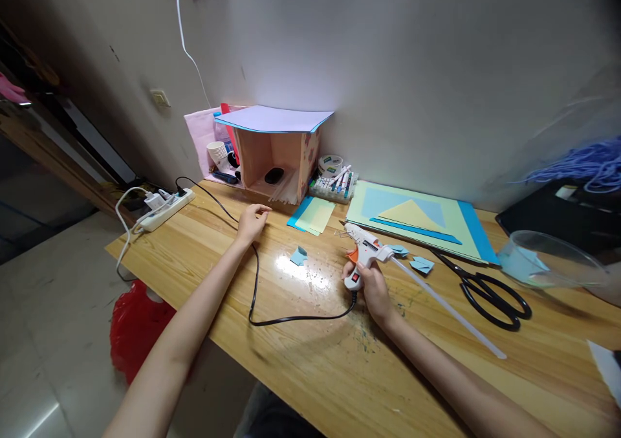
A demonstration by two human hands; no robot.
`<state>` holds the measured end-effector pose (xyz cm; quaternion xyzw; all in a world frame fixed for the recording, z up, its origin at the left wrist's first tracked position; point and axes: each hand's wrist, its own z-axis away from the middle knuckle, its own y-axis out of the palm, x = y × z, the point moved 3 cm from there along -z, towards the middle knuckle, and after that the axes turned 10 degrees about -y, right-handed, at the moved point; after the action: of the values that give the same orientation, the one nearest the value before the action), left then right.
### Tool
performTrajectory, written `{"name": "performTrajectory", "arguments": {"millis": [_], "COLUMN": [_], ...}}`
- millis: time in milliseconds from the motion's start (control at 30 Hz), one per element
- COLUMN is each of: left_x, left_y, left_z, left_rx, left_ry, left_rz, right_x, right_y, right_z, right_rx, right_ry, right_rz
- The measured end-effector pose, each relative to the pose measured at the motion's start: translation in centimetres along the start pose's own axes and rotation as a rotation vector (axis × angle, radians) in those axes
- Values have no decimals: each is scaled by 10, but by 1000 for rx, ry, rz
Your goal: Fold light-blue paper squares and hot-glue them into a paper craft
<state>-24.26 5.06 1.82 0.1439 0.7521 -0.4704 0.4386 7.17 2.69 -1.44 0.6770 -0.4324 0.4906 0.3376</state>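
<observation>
— So, where do things stand?
— My right hand (371, 289) is wrapped round the glue gun (366, 247) at mid-tabletop (310, 360), with a stick (446, 305) jutting from its back. Its cord (255, 276) runs to the power strip (165, 208). My left hand (251, 223) lies loose and empty beside that cord.
— Anything glued?
— Seemingly not: the blue scraps (299, 255) lie separate near the gun.

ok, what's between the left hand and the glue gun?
Head view: a small blue paper scrap on the table and the black cord beside the left hand. The right hand grips the glue gun.
</observation>
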Motion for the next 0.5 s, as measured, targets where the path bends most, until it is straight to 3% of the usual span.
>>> {"name": "performTrajectory", "arguments": {"millis": [33, 167, 233, 300, 500], "left_x": [-5, -18, -19, -16, -12], "left_y": [3, 26, 34, 39, 42], "left_z": [6, 31, 40, 45, 50], "left_rx": [79, 618, 771, 813, 768], "left_ry": [16, 25, 11, 9, 49], "left_rz": [6, 113, 141, 132, 72], "right_x": [0, -5, -7, -7, -1], "right_y": [0, 1, 2, 2, 2], "right_z": [0, 0, 2, 3, 1], "right_rx": [-9, -38, -48, -62, -118], "right_ry": [-3, -7, -4, -6, -68], "right_rz": [8, 34, 80, 157, 369]}}
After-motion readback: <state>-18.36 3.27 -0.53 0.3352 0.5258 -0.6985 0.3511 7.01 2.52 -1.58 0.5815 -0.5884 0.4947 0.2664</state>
